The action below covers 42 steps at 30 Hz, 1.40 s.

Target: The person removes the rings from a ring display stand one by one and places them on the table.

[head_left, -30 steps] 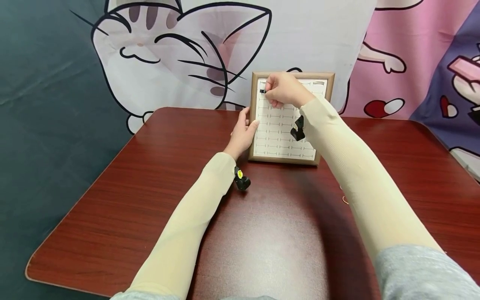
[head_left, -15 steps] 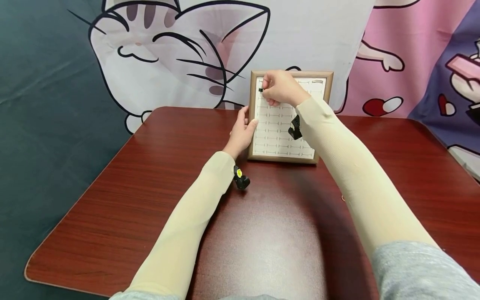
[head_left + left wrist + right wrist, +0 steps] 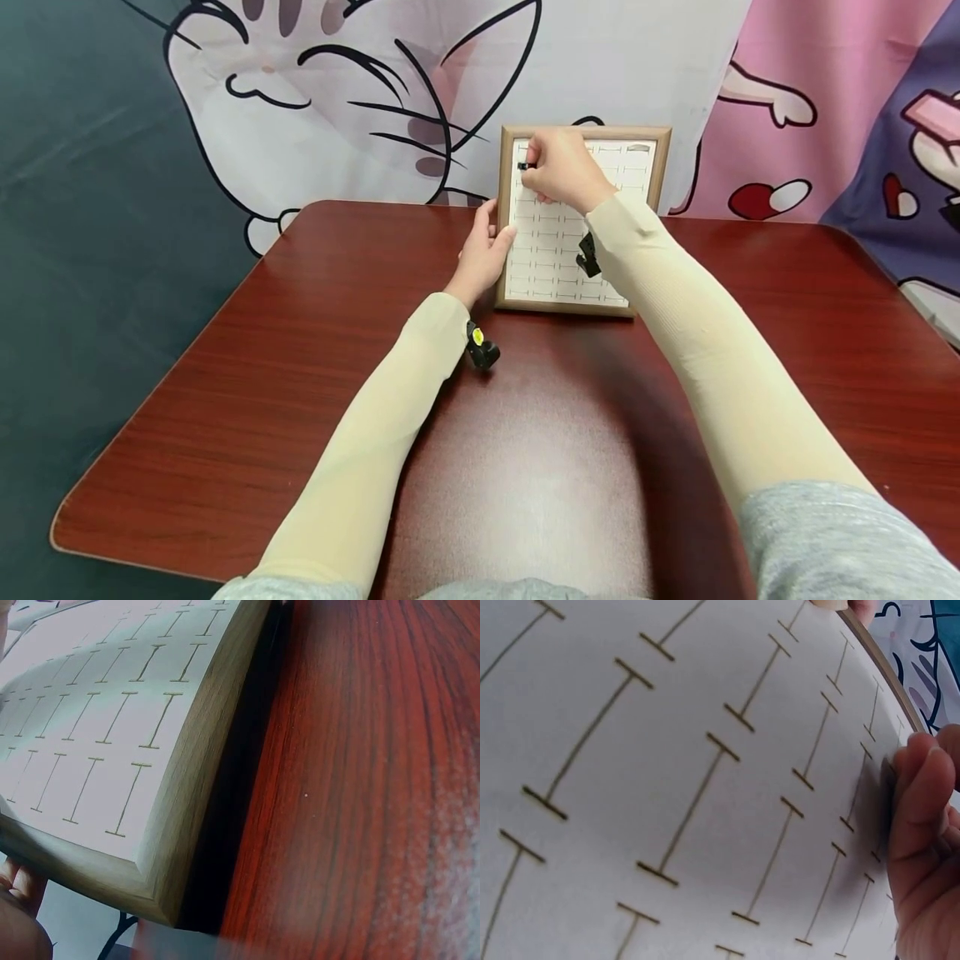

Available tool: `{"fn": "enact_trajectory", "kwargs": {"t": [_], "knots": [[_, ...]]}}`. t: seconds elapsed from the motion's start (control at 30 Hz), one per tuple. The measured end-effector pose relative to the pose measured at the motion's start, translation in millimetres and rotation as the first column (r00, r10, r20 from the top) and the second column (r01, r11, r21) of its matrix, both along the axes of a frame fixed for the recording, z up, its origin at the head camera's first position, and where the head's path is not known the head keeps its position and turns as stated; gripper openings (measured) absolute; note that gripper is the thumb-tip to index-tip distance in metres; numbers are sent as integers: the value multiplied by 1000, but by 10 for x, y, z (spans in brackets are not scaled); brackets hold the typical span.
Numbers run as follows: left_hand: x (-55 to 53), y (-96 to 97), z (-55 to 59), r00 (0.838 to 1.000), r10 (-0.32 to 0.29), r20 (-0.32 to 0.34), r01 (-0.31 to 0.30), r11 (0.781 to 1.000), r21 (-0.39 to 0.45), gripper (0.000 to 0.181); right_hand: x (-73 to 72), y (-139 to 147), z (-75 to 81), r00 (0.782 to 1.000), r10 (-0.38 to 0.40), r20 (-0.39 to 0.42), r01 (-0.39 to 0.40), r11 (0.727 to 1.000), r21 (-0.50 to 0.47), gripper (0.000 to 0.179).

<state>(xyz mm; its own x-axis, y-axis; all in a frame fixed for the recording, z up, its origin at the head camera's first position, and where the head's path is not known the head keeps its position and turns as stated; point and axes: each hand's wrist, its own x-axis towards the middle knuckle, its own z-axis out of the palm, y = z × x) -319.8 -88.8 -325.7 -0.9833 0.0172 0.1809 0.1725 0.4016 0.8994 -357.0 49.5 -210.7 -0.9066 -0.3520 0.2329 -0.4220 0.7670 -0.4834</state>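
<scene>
A wooden-framed display board (image 3: pixel 582 310) leans upright near the back of the table; its white face carries rows of I-shaped slits. My left hand (image 3: pixel 482 257) grips its left edge, thumb at the front and fingers partly hidden behind. In the left wrist view, part of this hand (image 3: pixel 24 919) shows at the frame's corner. My right hand (image 3: pixel 567 169) is at the board's upper left, pinching a small black piece (image 3: pixel 522 166) against the top rows. What kind of piece it is cannot be made out. In the right wrist view, fingers (image 3: pixel 922 802) hide the piece.
A small pale, curved piece (image 3: pixel 638 148) sits in the board's top right slot. The dark red table (image 3: pixel 360 275) extends around the board. A cartoon-printed cloth (image 3: pixel 630 58) hangs right behind it. A small black camera (image 3: pixel 482 348) is strapped to the left wrist.
The head view has tilted slightly downward. My right hand stays at the upper left slots with the black piece, its wrist turned a little. A small ring on the table is now hidden behind my right forearm.
</scene>
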Motion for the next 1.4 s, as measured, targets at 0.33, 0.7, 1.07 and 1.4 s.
{"fn": "enact_trajectory", "kwargs": {"t": [0.33, 0.7, 1.07, 1.4], "knots": [[2, -7, 12, 1000, 0, -1, 0, 1000, -6, 52, 25, 4, -55, 998, -25, -50, 23, 999, -46, 15], [1, -6, -24, 1000, 5, -12, -5, 1000, -25, 54, 21, 39, -183, 996, -14, -84, 1, 990, -142, 14], [-20, -1, -26, 1000, -3, -9, 3, 1000, -15, 54, 6, 58, -249, 984, -11, -177, -19, 985, -169, 9], [-13, -3, -13, 1000, 4, -17, -5, 1000, -7, 53, 1, 54, -296, 978, -19, -206, -24, 978, -206, 10]]}}
